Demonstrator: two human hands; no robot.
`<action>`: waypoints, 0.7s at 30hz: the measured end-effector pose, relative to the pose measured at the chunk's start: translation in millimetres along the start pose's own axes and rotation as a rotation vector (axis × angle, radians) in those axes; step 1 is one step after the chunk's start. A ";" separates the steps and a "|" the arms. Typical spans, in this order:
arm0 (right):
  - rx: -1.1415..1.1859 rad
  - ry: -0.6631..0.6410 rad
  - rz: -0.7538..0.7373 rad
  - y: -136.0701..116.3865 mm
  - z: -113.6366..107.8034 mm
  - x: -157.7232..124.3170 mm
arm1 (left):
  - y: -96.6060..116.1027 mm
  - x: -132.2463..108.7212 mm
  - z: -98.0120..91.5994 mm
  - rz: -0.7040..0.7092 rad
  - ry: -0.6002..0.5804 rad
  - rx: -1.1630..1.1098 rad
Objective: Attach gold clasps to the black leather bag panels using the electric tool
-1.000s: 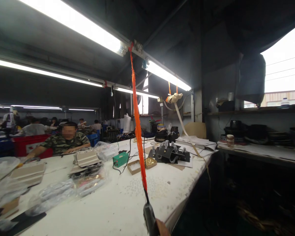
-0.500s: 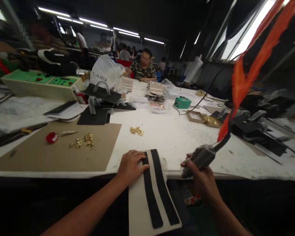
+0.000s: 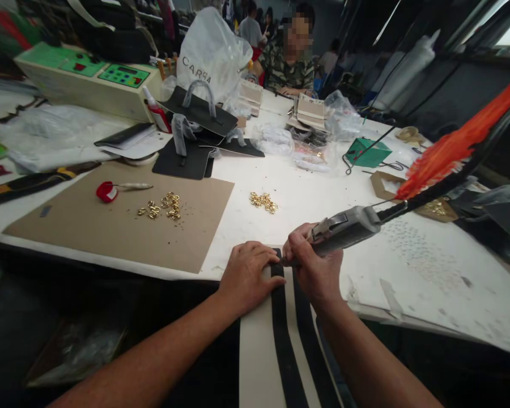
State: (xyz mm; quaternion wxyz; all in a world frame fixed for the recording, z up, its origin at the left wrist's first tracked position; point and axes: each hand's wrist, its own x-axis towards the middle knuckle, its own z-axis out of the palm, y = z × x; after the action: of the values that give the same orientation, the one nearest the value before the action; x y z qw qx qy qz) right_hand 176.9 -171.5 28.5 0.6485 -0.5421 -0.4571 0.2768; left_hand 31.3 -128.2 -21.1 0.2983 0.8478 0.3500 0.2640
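Observation:
My left hand [image 3: 249,275] lies flat, fingers together, on a cream panel with two black strips [image 3: 276,345] that hangs over the near table edge. My right hand [image 3: 312,266] is wrapped round a grey hand tool [image 3: 344,228], whose tip touches the top of the left black strip right beside my left fingertips. A black cord wrapped in orange tape [image 3: 459,150] runs up to the right from the tool's back end.
A brown card sheet [image 3: 89,226] carries gold rings [image 3: 161,207] and a red-tipped tool [image 3: 108,191]. More gold rings [image 3: 263,200] lie on the white table [image 3: 314,198]. Black bag parts [image 3: 195,153], a green-topped machine [image 3: 89,82], a plastic bag [image 3: 212,51] and a seated person [image 3: 293,62] are behind.
The view swung from the ceiling lights down to the table edge. My right hand brought the tool left to the strip, beside my left hand, which stayed on the panel.

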 end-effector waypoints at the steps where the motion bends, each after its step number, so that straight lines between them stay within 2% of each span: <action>1: -0.008 0.007 -0.002 3.7 1.1 0.6 | -0.5 0.2 -0.1 0.004 -0.003 -0.003; 10: -0.033 0.000 -0.002 18.9 0.8 0.5 | -2.3 1.7 0.8 0.014 -0.028 -0.003; 15: 0.001 0.029 -0.006 8.5 -1.1 2.7 | -1.3 2.7 0.0 0.000 -0.034 0.008; 18: -0.060 0.114 0.063 -9.3 -14.6 10.5 | -2.2 4.2 -0.1 0.025 -0.014 0.045; 21: -0.221 0.152 0.219 -22.7 -42.8 18.8 | -9.0 6.4 2.0 0.069 0.002 0.118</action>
State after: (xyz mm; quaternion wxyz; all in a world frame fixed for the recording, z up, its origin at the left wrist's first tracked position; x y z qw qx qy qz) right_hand 220.0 -180.6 56.0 0.5834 -0.6761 -0.3726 0.2523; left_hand 32.6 -118.9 -27.1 0.2381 0.8753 0.3359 0.2536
